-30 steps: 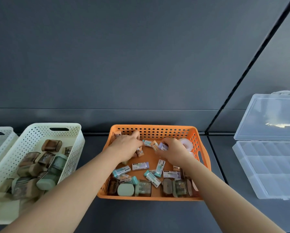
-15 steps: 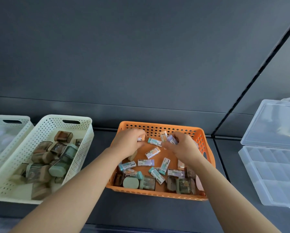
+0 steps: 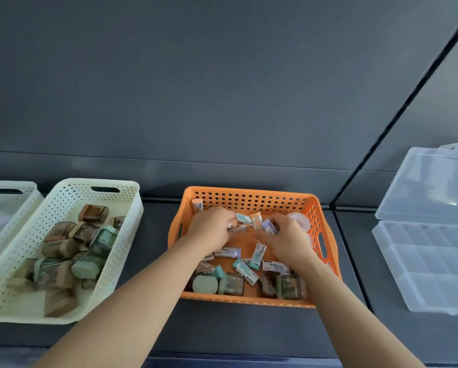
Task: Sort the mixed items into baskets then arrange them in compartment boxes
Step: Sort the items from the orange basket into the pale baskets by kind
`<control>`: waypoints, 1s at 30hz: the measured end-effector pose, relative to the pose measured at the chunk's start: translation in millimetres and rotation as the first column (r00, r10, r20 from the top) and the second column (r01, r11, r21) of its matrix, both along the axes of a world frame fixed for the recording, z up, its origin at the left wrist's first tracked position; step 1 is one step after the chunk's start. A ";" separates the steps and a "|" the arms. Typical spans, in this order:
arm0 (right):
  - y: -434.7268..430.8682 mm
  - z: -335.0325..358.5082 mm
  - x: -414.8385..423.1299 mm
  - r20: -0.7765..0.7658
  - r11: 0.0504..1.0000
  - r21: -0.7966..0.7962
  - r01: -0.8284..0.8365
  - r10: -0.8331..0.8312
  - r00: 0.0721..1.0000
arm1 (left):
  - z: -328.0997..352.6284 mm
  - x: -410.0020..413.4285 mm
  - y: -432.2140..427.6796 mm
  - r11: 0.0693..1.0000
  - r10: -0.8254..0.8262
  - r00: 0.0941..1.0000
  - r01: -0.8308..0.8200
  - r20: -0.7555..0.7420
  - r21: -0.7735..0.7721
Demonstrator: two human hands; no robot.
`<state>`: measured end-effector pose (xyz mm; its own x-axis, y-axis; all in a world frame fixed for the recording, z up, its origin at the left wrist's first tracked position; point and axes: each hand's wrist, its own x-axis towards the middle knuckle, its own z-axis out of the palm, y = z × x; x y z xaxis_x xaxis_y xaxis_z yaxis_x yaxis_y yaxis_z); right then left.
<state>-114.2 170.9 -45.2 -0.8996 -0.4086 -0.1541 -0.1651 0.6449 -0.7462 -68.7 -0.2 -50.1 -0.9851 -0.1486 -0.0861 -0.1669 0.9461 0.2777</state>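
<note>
Pale perforated basket [image 3: 7,208] cut off at desk's left edge; clear plastic compartment box [image 3: 421,264] cut off at right. Baskets: 3; box: 1. Small sleeved erasers [image 3: 226,252] partly hidden under palms. Both hands inside orange perforated plastic basket [image 3: 249,193], desk centre. Left hand [image 3: 212,227]: fingers curled, hold not discernible. Right hand [image 3: 283,240]: pinching lilac sleeved eraser [image 3: 270,226] nr far wall.

Leftmost basket [image 3: 26,185], compartment box [image 3: 408,261] — both cut off.

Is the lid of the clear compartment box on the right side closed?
No, the clear compartment box has its lid raised open behind the compartments.
</note>
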 end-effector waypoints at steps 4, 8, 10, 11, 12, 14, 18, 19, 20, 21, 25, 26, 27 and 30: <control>-18.8 23.5 8.6 -0.070 0.996 -0.076 -0.044 0.038 0.997 | 31.8 47.5 -18.2 0.951 0.204 0.969 -0.161 -0.141 0.265; -63.2 51.8 32.8 -0.111 0.973 -0.183 -0.144 0.125 0.986 | 57.9 110.1 -51.9 0.833 0.432 0.874 -0.292 -0.222 0.470; -92.3 60.4 51.5 -0.103 0.955 -0.208 -0.210 0.192 0.976 | 68.9 143.8 -73.2 0.761 0.552 0.797 -0.362 -0.245 0.538; -108.2 64.1 62.5 -0.105 0.948 -0.210 -0.241 0.223 0.969 | 73.4 161.9 -85.2 0.732 0.596 0.764 -0.390 -0.247 0.559; -125.0 67.5 74.4 -0.108 0.941 -0.209 -0.267 0.249 0.962 | 77.2 180.3 -98.1 0.710 0.626 0.738 -0.407 -0.250 0.575; -161.3 73.2 102.3 -0.105 0.918 -0.231 -0.323 0.307 0.946 | 80.7 218.6 -127.7 0.677 0.671 0.697 -0.436 -0.254 0.592; -240.8 77.6 169.9 -0.127 0.859 -0.256 -0.443 0.424 0.897 | 80.9 300.2 -190.4 0.645 0.729 0.622 -0.485 -0.285 0.590; -260.5 77.3 187.3 -0.127 0.848 -0.251 -0.466 0.448 0.885 | 81.0 320.7 -206.4 0.636 0.737 0.613 -0.488 -0.285 0.597; -279.5 77.0 203.9 -0.117 0.839 -0.252 -0.482 0.468 0.876 | 81.8 340.9 -222.0 0.629 0.743 0.607 -0.488 -0.283 0.605; -298.2 76.1 219.9 -0.094 0.832 -0.263 -0.489 0.483 0.871 | 82.7 361.0 -238.1 0.629 0.743 0.606 -0.489 -0.283 0.604; -364.9 72.8 274.4 -0.058 0.833 -0.248 -0.495 0.498 0.865 | 87.1 431.8 -302.5 0.650 0.739 0.605 -0.526 -0.297 0.548; -379.2 73.4 285.9 -0.064 0.834 -0.242 -0.496 0.497 0.866 | 88.4 445.8 -317.4 0.651 0.741 0.601 -0.532 -0.299 0.541; -392.6 73.2 295.5 -0.066 0.832 -0.237 -0.501 0.501 0.863 | 88.5 457.5 -332.5 0.651 0.743 0.601 -0.544 -0.295 0.529; -425.4 71.6 316.3 -0.051 0.829 -0.234 -0.509 0.512 0.857 | 84.9 477.1 -377.2 0.645 0.753 0.599 -0.591 -0.273 0.485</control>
